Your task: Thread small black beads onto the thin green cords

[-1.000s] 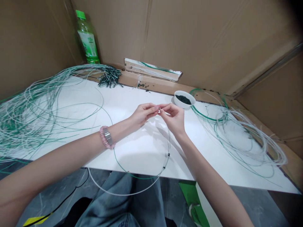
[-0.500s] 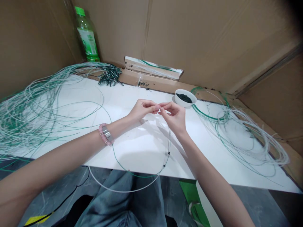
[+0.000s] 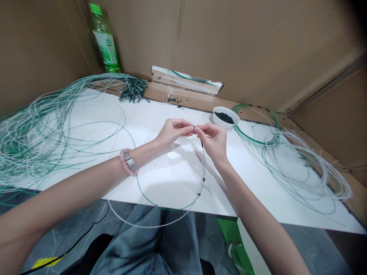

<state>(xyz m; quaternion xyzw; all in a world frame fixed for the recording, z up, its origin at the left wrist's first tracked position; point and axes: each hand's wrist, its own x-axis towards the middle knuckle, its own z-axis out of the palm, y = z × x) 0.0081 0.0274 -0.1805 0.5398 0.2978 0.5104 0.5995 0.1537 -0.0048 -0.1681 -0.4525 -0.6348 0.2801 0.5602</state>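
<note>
My left hand [image 3: 179,129], with a pink bead bracelet [image 3: 128,162] at its wrist, is closed in a pinch. Its fingertips meet those of my right hand [image 3: 212,138], also pinching, above the white table. At the meeting point shows a tiny dark spot, too small to name. From beneath my right hand hang thin green and white wires [image 3: 204,162], curving in a loop past the table's front edge. Small black pieces [image 3: 203,179] sit along these wires, with a dark row close under the right fingers. What exactly each fingertip presses is partly hidden.
A white bowl [image 3: 226,117] of small black pieces stands behind my right hand. Heaped green and white wires [image 3: 31,133] cover the left side; coiled wires [image 3: 315,168] lie right. A green bottle [image 3: 105,46] leans against the cardboard wall [image 3: 243,46].
Both hands stay fingertip to fingertip, with the right shifting very slightly. The hanging wires have lifted a little, and a dark row now shows just below my right fingers.
</note>
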